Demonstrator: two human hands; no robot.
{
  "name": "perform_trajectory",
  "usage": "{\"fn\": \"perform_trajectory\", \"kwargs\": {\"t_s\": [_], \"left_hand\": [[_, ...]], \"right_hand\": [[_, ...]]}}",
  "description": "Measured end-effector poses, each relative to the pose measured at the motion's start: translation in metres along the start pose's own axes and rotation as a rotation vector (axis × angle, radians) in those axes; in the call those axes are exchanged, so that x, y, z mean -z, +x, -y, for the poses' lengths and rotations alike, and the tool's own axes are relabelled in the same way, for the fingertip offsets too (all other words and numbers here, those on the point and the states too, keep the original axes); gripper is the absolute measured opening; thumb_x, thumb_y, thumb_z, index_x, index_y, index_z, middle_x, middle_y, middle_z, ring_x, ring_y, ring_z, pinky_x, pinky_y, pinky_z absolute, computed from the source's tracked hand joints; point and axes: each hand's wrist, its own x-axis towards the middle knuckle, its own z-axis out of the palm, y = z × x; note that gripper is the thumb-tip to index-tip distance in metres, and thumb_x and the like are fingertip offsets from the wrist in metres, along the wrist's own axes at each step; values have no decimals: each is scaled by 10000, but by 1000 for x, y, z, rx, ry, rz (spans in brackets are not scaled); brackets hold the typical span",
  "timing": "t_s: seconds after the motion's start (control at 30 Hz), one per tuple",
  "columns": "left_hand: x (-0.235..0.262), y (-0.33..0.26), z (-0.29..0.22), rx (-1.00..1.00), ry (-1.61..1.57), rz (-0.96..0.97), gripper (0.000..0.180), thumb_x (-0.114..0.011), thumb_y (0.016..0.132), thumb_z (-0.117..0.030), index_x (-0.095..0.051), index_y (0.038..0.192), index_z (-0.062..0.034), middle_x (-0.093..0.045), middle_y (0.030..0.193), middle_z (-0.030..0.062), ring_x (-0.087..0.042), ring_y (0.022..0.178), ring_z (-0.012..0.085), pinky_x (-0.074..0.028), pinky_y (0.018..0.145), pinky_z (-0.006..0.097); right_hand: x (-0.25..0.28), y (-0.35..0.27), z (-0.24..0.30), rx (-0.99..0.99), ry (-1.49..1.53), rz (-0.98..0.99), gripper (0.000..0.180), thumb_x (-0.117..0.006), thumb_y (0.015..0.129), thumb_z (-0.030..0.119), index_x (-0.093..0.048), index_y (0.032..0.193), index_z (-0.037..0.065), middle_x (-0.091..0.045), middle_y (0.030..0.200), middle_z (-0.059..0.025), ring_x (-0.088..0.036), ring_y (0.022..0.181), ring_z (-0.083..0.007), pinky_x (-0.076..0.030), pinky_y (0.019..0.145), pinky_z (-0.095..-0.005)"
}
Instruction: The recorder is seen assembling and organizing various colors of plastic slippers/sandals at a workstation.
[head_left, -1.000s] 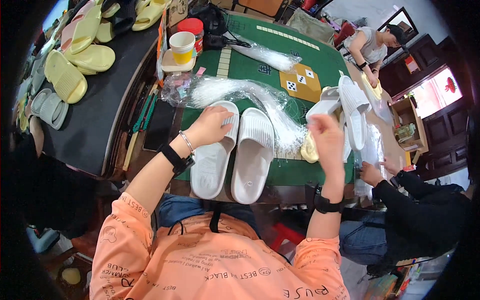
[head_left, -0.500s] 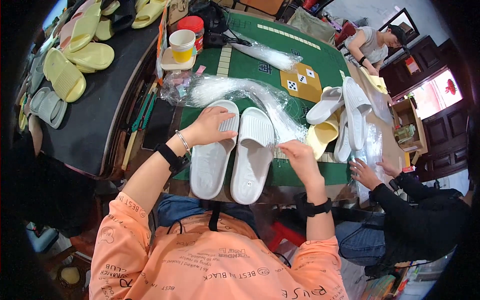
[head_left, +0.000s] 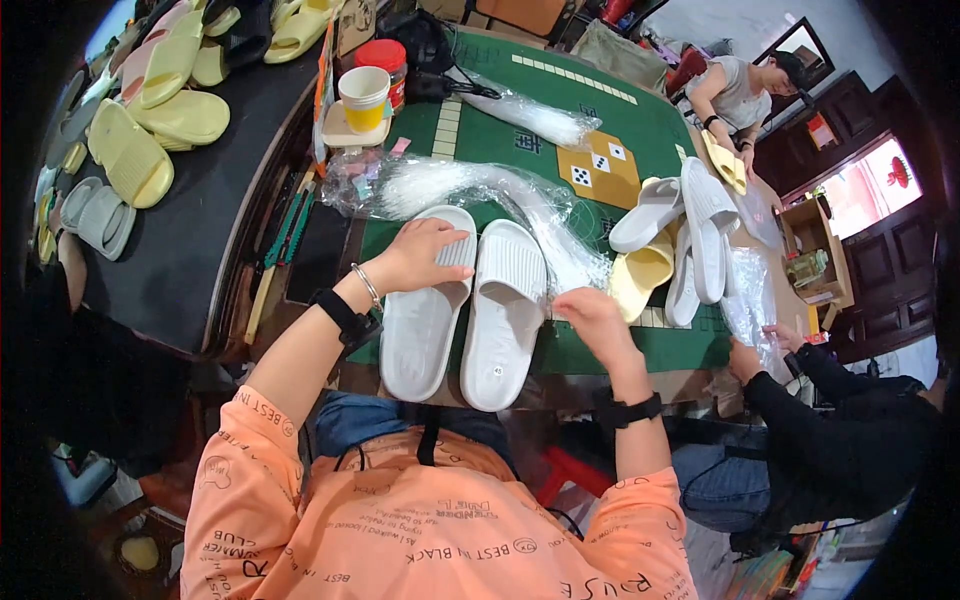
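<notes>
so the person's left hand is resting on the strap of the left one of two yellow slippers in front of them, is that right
Not quite: the pair of slippers is pale grey, not yellow, as the head view shows. The left hand does rest on the left one's strap.

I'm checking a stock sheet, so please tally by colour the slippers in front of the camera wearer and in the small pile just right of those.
Grey slippers: 5 (2 in front, 3 in the pile)
Yellow slipper: 1 (in the pile)
Total visible: 6
</notes>
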Motion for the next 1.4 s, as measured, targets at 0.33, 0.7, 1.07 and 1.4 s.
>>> {"fn": "perform_trajectory", "kwargs": {"t_s": [0.33, 0.7, 1.07, 1.4], "left_hand": [[7, 29, 24, 150, 13, 126, 387, -507, 767, -382, -596, 962, -60, -585, 897, 177, -539, 878, 333, -408, 794, 379], [-12, 51, 31, 338, -85, 28, 254, -430, 775, -212, -560, 833, -2, -583, 865, 209, -551, 835, 361, -428, 739, 389], [-15, 49, 34, 318, -20, 142, 320, -408, 782, -264, -601, 834, -14, -574, 905, 211, -540, 860, 369, -419, 780, 404], [-10, 53, 45, 280, 16, 92, 301, -404, 774, -217, -605, 787, 7, -577, 853, 230, -556, 821, 366, -432, 749, 412]], "right_hand": [[81, -6, 112, -3, 1052, -549, 109, -512, 842, 116, -488, 804, 16, -504, 616, -41, -458, 512, -98, -380, 484, -187], [-70, -61, 104, -835, 1178, 274, 101, -527, 817, 94, -537, 806, -6, -600, 660, -88, -561, 519, -111, -404, 448, -176], [-84, -60, 132, -821, 1195, 404, 129, -529, 821, 107, -530, 822, -22, -597, 681, -101, -572, 544, -116, -439, 488, -176], [-89, -52, 139, -905, 1228, 201, 113, -534, 815, 109, -539, 787, -1, -593, 669, -89, -568, 541, -118, -434, 488, -176]]}}
